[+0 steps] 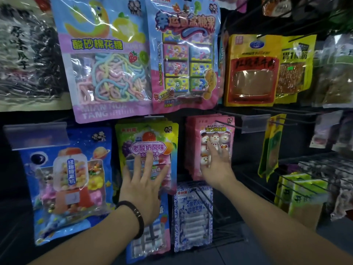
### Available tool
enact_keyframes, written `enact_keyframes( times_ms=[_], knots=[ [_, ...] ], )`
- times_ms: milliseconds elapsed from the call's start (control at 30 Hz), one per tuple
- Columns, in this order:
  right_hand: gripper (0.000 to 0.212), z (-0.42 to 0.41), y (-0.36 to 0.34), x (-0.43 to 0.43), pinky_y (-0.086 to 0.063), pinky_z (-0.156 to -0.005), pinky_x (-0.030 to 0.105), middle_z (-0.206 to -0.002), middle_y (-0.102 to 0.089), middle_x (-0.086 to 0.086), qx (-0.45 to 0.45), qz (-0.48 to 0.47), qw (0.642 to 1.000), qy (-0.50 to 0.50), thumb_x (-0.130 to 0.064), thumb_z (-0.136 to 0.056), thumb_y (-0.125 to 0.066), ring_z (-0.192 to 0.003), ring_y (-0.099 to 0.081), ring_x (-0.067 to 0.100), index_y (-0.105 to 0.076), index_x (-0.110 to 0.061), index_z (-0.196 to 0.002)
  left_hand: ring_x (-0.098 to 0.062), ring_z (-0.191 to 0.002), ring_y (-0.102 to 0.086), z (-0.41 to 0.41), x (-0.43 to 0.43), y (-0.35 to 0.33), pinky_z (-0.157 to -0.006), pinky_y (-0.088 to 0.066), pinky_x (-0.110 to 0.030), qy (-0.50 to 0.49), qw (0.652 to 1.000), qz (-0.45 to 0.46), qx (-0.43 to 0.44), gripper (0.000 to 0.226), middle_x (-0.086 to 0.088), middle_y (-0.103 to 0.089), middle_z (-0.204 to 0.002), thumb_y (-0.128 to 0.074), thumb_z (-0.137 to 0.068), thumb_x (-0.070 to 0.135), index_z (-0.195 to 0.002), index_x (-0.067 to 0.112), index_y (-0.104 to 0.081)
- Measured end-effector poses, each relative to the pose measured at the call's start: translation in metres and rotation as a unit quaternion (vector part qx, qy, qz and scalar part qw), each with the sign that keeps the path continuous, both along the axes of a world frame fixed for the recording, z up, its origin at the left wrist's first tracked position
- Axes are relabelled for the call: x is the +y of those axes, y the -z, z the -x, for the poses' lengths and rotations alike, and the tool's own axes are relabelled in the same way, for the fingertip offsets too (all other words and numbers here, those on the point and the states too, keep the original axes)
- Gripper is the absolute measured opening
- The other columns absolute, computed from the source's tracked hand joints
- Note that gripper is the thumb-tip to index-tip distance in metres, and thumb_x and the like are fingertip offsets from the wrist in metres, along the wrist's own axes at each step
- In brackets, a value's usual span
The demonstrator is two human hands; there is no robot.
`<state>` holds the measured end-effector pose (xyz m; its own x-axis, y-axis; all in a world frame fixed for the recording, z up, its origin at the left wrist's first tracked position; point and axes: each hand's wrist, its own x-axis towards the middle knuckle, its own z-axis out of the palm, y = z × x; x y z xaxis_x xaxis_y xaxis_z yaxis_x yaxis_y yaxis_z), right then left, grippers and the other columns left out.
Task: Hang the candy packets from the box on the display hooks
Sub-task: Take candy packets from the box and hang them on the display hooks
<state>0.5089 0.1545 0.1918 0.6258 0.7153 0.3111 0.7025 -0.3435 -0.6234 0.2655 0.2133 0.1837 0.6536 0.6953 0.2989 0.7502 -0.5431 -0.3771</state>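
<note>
A: What hangs at the far left?

B: A blue packet (70, 180) with a gumball machine printed on it. It sits low on the dark display wall (246, 153), under a clear price strip (36, 135). Above it and a little to the right hangs a big purple packet (107, 60) of pastel candy ropes.

A: And the hands?

B: The left hand (142, 185), with a dark bracelet (133, 215) on its wrist, lies flat on the front of a green packet (149, 142) printed with fruit. Its fingers are straight and spread. They press on the packet and grip nothing.

A: What is right of that?

B: A stack of pink packets (214, 134) with little snowmen, hung on a wire hook (229, 124). The right hand (215, 165) touches the front one with straight, slightly spread fingers and holds nothing. Lower down, between the two wrists, hangs a blue-and-white packet (193, 217).

A: So where are the candy packets?

B: All those I see hang on the wall, in rows, right in front of the person.

A: And further right?

B: Yellow packets (252, 69) hang in the upper row. Beneath them more wire hooks stick out toward the near side.
</note>
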Motion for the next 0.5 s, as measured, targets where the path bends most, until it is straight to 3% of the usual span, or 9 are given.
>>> enact_keyframes(
  times_ms=[133,233,400,500],
  knots=[
    [0.100,-0.007,-0.004,0.014,-0.060,-0.094,0.046,-0.170,-0.003,-0.001,-0.009,-0.015,1.000,0.023,-0.016,-0.093,-0.067,-0.153,-0.024,0.040,-0.004,-0.058,-0.159,-0.059,-0.150,0.026,-0.019,0.013,0.012,-0.122,-0.004,-0.071,-0.034,0.999,0.014,-0.028,0.102,-0.025,0.056,-0.150,-0.043,-0.099,0.060,-0.154,0.036,0.039],
    [0.105,-0.009,0.000,0.016,-0.063,-0.085,0.043,-0.169,0.002,-0.003,0.001,-0.024,0.999,0.021,-0.013,-0.089,-0.067,-0.152,-0.026,0.041,-0.004,-0.058,-0.159,-0.062,-0.148,0.026,-0.032,0.029,0.011,-0.123,-0.005,-0.071,-0.065,0.997,0.030,-0.020,0.106,-0.027,0.051,-0.154,-0.045,-0.097,0.062,-0.152,0.035,0.042],
    [0.116,0.001,0.011,0.009,-0.052,-0.100,0.042,-0.174,0.023,0.007,-0.039,0.025,0.999,-0.003,-0.014,-0.095,-0.065,-0.163,-0.002,0.040,0.025,-0.055,-0.158,-0.053,-0.155,0.000,-0.045,0.055,-0.008,-0.123,-0.016,-0.067,-0.088,0.992,0.092,-0.018,0.103,-0.017,0.019,-0.171,-0.052,-0.095,0.058,-0.163,0.034,0.020],
    [0.112,0.005,0.013,0.002,-0.042,-0.115,0.049,-0.173,0.031,0.007,-0.044,0.047,0.997,-0.030,-0.018,-0.098,-0.065,-0.163,0.009,0.038,0.020,-0.053,-0.161,-0.052,-0.155,-0.005,-0.046,0.065,-0.014,-0.123,-0.020,-0.064,-0.095,0.988,0.118,-0.015,0.095,-0.014,0.011,-0.172,-0.053,-0.096,0.054,-0.166,0.029,0.006]
  ],
)
